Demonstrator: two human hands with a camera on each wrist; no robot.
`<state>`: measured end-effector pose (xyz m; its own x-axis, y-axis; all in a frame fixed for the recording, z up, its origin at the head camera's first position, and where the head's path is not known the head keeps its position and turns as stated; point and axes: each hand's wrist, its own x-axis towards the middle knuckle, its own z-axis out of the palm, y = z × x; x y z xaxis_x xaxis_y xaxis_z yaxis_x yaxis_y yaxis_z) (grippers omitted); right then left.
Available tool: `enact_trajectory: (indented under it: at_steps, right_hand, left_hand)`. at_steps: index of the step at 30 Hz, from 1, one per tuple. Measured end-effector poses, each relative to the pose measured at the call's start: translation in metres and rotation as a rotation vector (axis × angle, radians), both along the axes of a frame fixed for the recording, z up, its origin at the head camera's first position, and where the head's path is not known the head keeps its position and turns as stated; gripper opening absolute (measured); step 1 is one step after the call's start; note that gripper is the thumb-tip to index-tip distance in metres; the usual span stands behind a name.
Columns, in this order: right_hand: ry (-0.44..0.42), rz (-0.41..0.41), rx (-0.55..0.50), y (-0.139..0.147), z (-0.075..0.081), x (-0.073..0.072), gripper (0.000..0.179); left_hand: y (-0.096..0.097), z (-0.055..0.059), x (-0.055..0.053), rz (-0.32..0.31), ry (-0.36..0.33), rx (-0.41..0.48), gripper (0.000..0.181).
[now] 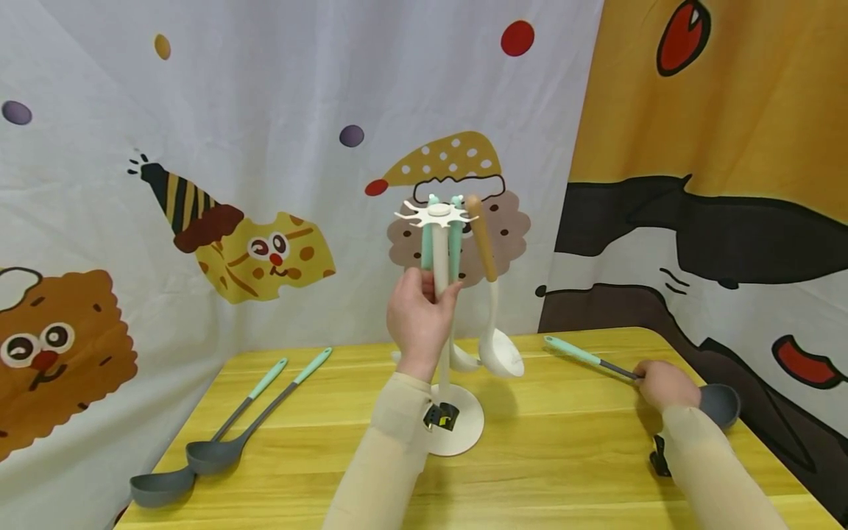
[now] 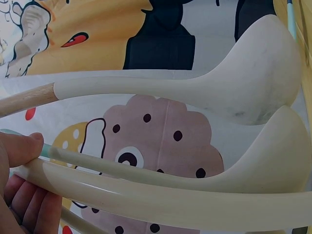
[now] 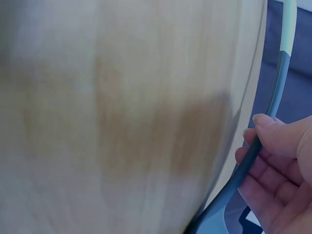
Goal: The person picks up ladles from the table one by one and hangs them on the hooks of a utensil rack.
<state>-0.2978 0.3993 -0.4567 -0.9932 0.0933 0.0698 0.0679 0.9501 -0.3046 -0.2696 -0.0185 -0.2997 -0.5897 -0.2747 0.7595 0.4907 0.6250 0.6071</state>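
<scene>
A white utensil stand (image 1: pixel 457 434) with a hooked top rises from the middle of the table. My left hand (image 1: pixel 422 316) grips its pole (image 2: pixel 170 195), thumb on one side and fingers on the other. From the stand hang a white ladle (image 1: pixel 501 355) with a wooden handle and white-headed utensils with mint handles (image 1: pixel 455 246); one white ladle head (image 2: pixel 273 161) lies close along the pole in the left wrist view. On the right, my right hand (image 1: pixel 669 384) holds a grey ladle (image 1: pixel 721 406) by its shaft (image 3: pixel 248 158). Its mint handle (image 1: pixel 573 349) points to the back left.
Two grey ladles with mint handles, one nearer the middle (image 1: pixel 215 456) and one farther left (image 1: pixel 162 487), lie on the left of the wooden table (image 1: pixel 563 456), their bowls overlapping in view. A printed curtain (image 1: pixel 278 110) hangs behind the table and along its right side.
</scene>
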Motion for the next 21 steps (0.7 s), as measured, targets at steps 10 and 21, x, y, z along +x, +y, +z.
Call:
enact_trajectory:
  at_steps: [10,21]
  right_hand:
    - [0.062,0.021,-0.048,-0.013,0.003,0.004,0.018]
    - [0.095,0.02,-0.078,-0.03,0.006,0.01,0.02]
  left_hand:
    - [0.0,0.0,0.0,0.003,0.001,-0.005,0.035]
    - [0.0,0.0,0.0,0.003,-0.011,0.004,0.034]
